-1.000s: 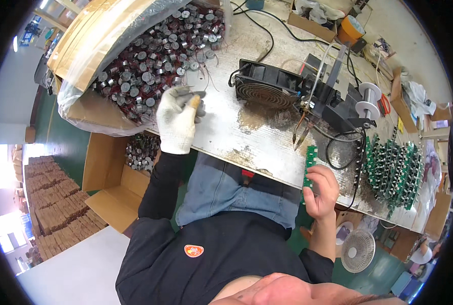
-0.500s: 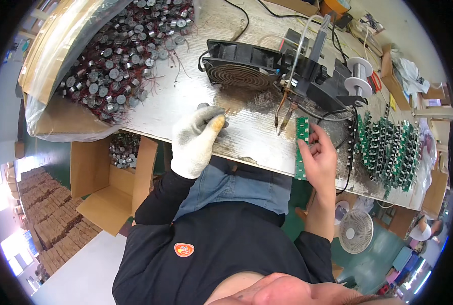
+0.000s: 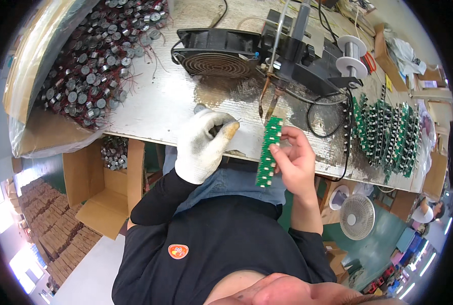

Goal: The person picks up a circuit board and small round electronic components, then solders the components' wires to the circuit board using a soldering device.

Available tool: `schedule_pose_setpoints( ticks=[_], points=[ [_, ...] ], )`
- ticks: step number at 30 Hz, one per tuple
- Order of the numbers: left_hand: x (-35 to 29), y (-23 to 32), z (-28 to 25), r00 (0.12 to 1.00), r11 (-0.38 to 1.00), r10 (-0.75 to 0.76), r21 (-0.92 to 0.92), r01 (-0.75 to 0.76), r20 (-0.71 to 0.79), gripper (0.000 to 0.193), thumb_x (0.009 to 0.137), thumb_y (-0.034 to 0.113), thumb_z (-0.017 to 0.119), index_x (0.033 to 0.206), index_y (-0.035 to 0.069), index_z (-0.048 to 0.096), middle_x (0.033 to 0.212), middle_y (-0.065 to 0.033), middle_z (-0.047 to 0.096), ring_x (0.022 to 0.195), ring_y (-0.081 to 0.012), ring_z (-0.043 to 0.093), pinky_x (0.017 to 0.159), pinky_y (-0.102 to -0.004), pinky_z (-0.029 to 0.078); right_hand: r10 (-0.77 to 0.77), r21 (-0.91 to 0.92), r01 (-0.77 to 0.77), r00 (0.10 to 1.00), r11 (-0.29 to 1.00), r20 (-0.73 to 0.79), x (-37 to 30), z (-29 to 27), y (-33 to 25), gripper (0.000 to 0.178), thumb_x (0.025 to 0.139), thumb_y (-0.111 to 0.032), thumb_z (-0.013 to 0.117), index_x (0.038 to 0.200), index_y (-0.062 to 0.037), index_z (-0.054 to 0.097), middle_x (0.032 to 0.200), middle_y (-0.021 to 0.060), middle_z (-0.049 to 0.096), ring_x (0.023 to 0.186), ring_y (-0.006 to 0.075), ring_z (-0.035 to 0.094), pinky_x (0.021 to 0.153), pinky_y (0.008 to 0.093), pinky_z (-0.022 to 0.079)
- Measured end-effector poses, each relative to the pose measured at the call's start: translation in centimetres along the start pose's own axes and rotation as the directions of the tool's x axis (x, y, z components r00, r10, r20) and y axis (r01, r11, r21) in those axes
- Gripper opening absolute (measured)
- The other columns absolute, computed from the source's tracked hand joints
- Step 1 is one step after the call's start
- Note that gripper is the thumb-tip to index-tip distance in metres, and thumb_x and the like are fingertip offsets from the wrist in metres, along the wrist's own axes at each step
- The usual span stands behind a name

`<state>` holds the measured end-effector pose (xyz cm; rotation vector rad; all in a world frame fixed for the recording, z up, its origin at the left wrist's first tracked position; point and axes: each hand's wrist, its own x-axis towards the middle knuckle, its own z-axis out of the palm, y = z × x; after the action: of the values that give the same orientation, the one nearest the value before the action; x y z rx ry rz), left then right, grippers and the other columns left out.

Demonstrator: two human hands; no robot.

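My left hand [image 3: 203, 145], in a white glove with a stained fingertip, is closed with thumb and forefinger pinched together. A thin wire end sticks out at the pinch, and a small round metal part [image 3: 200, 108] peeks out beyond the knuckles; the glove hides the rest. My bare right hand [image 3: 296, 160] grips a green circuit board strip [image 3: 267, 160] by its right edge, thumb on top. The strip stands nearly lengthwise at the table's front edge. Its far end lies close beside the soldering tip [image 3: 261, 113]; whether they touch I cannot tell.
Behind the hands stand a black fan [image 3: 217, 56] and a solder spool [image 3: 352, 56]. Many round metal parts with red wires [image 3: 97, 71] lie at the left. Finished-looking green board strips [image 3: 389, 137] are heaped at the right. An open carton [image 3: 104, 190] sits below the table edge.
My right hand has carried the board strip left, toward the soldering tip and my left hand. The gloved hand has turned slightly, its pinch now facing the board. The view has shifted a little.
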<state>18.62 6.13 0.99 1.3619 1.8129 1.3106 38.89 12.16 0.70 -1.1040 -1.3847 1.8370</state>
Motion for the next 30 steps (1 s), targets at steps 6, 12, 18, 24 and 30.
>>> schedule_pose_setpoints(
  ticks=[6,12,18,24,30],
  points=[
    [0.2,0.9,1.3,0.833,0.715,-0.440,-0.430,0.551,0.335,0.020,0.088,0.014,0.062,0.095,-0.005,0.062,0.084,-0.0085,0.065,0.072,-0.0105,0.061,0.064,-0.0240,0.048,0.000,0.025,-0.001,0.999,1.000,0.038,0.0,0.6,0.4,0.034,0.087,0.003,0.059,0.117,0.0007,0.043,0.106,0.0107,0.056,0.064,0.0071,0.058,0.050,0.0185,0.044],
    [0.9,0.7,1.7,0.772,0.556,-0.458,-0.536,0.635,0.441,0.020,0.089,0.014,0.062,0.096,-0.005,0.060,0.086,-0.0091,0.065,0.070,-0.0112,0.062,0.063,-0.0239,0.051,-0.054,0.024,0.053,0.996,0.998,0.074,-0.2,0.5,0.6,0.034,0.087,0.004,0.058,0.117,0.0017,0.042,0.108,0.0115,0.055,0.067,0.0068,0.058,0.052,0.0182,0.044],
    [1.1,0.7,1.9,0.777,0.539,-0.446,-0.559,0.630,0.445,0.020,0.088,0.014,0.062,0.095,-0.005,0.059,0.084,-0.0088,0.065,0.069,-0.0111,0.063,0.060,-0.0237,0.052,-0.082,0.047,0.078,0.993,0.996,0.079,-0.3,0.6,0.6,0.034,0.087,0.006,0.057,0.117,0.0027,0.041,0.107,0.0115,0.055,0.067,0.0070,0.058,0.052,0.0183,0.044],
    [1.2,1.0,1.9,0.762,0.509,-0.460,-0.568,0.647,0.455,0.020,0.088,0.015,0.062,0.094,-0.005,0.060,0.083,-0.0087,0.065,0.069,-0.0111,0.063,0.060,-0.0239,0.052,-0.094,0.069,0.089,0.993,0.994,0.074,-0.3,0.7,0.3,0.034,0.087,0.007,0.057,0.117,0.0033,0.041,0.106,0.0114,0.054,0.068,0.0074,0.059,0.053,0.0187,0.045],
    [1.3,1.1,1.6,0.770,0.534,-0.448,-0.555,0.638,0.454,0.021,0.088,0.015,0.063,0.094,-0.005,0.060,0.082,-0.0083,0.065,0.070,-0.0112,0.063,0.060,-0.0244,0.052,-0.100,0.085,0.094,0.992,0.992,0.079,-0.2,0.8,0.2,0.034,0.087,0.007,0.057,0.117,0.0032,0.041,0.105,0.0114,0.054,0.067,0.0077,0.059,0.053,0.0188,0.045]
  ],
)
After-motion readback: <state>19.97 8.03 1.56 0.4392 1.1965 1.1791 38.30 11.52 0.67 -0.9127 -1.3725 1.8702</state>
